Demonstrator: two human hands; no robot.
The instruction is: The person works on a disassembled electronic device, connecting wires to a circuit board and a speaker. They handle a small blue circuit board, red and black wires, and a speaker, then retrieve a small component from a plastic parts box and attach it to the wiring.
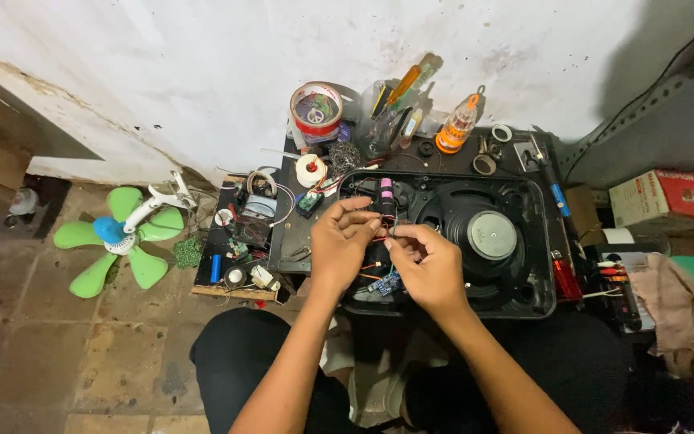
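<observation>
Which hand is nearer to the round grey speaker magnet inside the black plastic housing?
The right hand is nearer: it lies just left of the round grey speaker magnet, over the black plastic housing. The left hand is farther left, beyond the right hand.

At the left of the frame a fan (126,241) has lime-green blades and a blue hub, while mid-frame a black speaker shell (524,241) holds a grey disc (491,235), a pink-banded battery (385,193) and red wires (375,239), with an orange-capped bottle (456,127) above.
</observation>
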